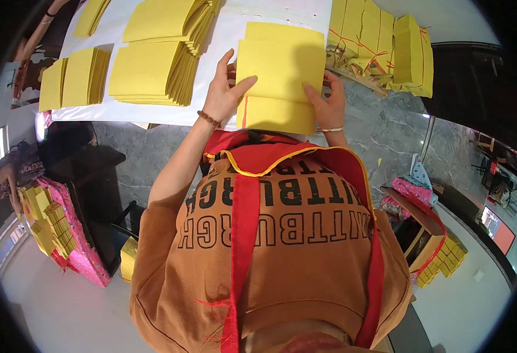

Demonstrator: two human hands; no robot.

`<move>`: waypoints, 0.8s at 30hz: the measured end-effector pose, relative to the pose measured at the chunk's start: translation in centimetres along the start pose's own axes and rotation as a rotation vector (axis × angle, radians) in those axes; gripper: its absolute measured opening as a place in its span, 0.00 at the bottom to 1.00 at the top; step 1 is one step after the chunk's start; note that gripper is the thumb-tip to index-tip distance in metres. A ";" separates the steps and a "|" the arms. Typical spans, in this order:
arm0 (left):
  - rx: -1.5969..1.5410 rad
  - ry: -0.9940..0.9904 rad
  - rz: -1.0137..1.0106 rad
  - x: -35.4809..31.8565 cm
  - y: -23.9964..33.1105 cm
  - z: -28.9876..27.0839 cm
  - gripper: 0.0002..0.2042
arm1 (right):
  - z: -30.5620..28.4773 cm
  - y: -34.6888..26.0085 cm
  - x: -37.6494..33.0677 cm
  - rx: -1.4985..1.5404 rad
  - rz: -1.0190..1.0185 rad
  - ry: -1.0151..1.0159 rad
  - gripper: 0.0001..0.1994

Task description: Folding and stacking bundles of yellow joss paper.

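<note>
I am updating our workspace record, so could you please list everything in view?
Table: one, white-topped, upper middle
Held sheets: several, yellow, table's near edge
Paper stacks: about five, yellow, table's left side
Tied bundles: several, yellow with red string, upper right
Small bundles: many, yellow, far left and right
Pink items: two or more, lower left and right
Dark furniture: count unclear, black, mid-left
Floor: one, grey marbled, below table
Another person's arm: at least one, upper left
Apron: one, red, yellow-trimmed, worn
Shirt: one, brown, under apron
Bracelets: two, brown and pale, wrists
Left fingers: one set, bare, sheets' left edge
Right fingers: one set, bare, sheets' right edge
</note>
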State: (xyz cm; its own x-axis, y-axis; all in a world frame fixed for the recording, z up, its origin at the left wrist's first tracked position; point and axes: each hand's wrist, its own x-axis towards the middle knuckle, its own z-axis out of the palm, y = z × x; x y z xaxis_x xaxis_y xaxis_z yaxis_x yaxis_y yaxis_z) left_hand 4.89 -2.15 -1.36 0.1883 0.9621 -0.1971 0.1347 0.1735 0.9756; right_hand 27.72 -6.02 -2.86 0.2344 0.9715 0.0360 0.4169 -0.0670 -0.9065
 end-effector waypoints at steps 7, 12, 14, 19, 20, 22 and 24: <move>0.134 0.133 -0.015 1.7 -1.8 0.5 0.24 | 0.7 0.7 0.3 0.056 0.015 0.072 0.26; 0.331 0.283 0.245 0.6 -0.9 1.4 0.20 | 0.6 1.0 0.3 0.210 0.053 0.067 0.31; 0.417 0.355 0.390 0.5 -0.6 1.7 0.19 | 0.4 1.1 0.5 0.165 0.002 0.050 0.36; 0.518 0.329 0.485 0.2 -0.1 1.5 0.13 | -0.1 1.7 0.9 0.113 -0.004 -0.001 0.40; 0.566 0.304 0.518 0.1 0.3 1.5 0.11 | -0.2 1.7 0.9 0.112 -0.010 0.008 0.42; 0.283 0.227 0.293 -0.6 1.3 1.6 0.09 | -0.4 1.5 1.2 0.159 -0.077 0.036 0.43; -0.105 0.068 0.207 -0.4 0.0 1.3 0.08 | -0.8 0.8 1.3 0.207 -0.143 0.060 0.45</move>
State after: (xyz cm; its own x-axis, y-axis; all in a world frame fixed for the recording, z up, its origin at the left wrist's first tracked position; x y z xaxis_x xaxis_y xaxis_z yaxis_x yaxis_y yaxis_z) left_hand 6.07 -2.85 -1.43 0.1347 0.9908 0.0117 -0.0030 -0.0114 0.9999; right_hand 29.06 -5.02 -3.22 0.2405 0.9520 0.1893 0.2620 0.1241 -0.9570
